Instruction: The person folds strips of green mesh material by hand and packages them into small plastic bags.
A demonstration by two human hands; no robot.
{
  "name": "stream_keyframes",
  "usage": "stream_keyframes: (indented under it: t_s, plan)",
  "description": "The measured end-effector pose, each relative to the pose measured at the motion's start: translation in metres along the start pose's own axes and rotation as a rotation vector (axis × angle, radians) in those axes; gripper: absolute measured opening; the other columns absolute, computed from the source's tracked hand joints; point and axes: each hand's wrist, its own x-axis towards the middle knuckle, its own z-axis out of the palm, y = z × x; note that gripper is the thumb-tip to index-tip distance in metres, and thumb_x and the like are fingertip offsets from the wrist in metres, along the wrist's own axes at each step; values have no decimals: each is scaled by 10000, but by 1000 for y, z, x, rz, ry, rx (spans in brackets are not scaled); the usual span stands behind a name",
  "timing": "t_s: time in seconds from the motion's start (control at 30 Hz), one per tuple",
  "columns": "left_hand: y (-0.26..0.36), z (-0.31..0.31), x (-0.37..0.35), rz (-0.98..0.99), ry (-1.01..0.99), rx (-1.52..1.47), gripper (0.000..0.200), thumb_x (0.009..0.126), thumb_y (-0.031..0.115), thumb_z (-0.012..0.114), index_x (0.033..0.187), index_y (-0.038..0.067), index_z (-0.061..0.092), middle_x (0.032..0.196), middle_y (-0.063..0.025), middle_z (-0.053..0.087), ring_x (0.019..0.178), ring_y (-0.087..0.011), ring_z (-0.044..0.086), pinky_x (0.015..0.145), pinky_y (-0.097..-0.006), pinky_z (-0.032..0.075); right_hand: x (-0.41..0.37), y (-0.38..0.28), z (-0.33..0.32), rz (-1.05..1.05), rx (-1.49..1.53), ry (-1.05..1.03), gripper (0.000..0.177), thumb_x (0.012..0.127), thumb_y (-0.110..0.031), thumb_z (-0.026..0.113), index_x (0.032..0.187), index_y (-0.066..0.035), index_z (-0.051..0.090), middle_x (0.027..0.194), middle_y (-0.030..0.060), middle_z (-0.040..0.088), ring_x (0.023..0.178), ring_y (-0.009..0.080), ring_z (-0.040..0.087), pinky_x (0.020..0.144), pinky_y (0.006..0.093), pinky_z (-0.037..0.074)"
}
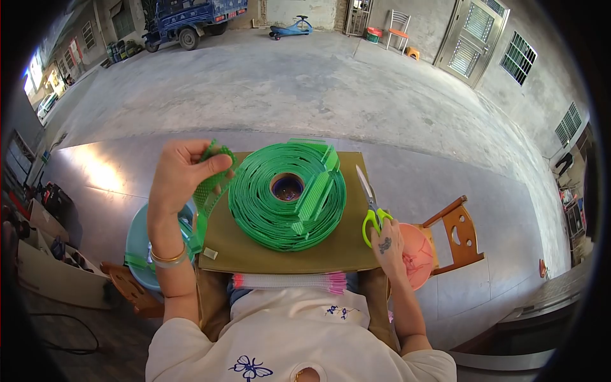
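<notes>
My left hand (191,172) is raised left of the green coil, its fingers closed on a green mesh strip (207,191) that hangs down toward the blue basin. A large roll of green strip (254,197) lies flat on the brown board (216,251), with short green mesh pieces (316,184) on its right side. At the board's right edge, my right hand (387,245) touches the yellow-green handles of the scissors (371,204). The blades point away from me, apart by a narrow gap.
A blue basin (139,232) stands on a wooden chair at the left. A pink bowl (417,254) is on another chair (468,239) at the right. Bundled white sticks with pink ends (289,281) lie along the near edge. A blue truck (191,19) stands far off.
</notes>
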Motion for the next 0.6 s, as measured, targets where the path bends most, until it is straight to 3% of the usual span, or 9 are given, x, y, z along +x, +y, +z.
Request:
stream_keyframes:
  t_s: [0.13,0.3,0.4,0.5,0.6]
  plan:
    - [40,6,15,161,-30,23,115,811,63,674,847,-45,663,699,-72,656,588,-77,590,487,-205,478,-4,-3,16,-10,22,-8,288,816,-133,604,1002,60,496,988,225,494,885,395,532,758,443,436]
    - [73,48,29,216,-171,-42,86,795,30,681,817,-50,656,686,-62,645,600,-82,590,514,-217,485,14,-40,-28,-276,256,-4,416,813,-189,652,1132,47,526,1089,190,521,955,327,548,828,370,442]
    - [77,83,35,322,-246,125,100,794,49,688,838,-40,678,699,-49,654,641,-63,583,573,-212,482,39,-106,-78,-431,951,-127,391,795,-172,693,1092,45,559,1056,156,580,981,249,571,823,360,463]
    - [76,108,38,386,-314,131,127,791,90,703,827,-31,688,700,-42,662,679,-56,584,628,-218,482,46,-150,-103,-519,1384,-107,303,822,-129,679,1057,41,591,1006,109,614,941,171,579,768,309,483]
    - [70,117,45,404,-347,-32,189,805,129,699,899,-33,674,795,-56,677,746,-66,591,671,-229,486,56,-164,-97,-328,1643,-6,206,855,-85,639,1019,38,616,916,79,639,843,134,596,732,252,481]
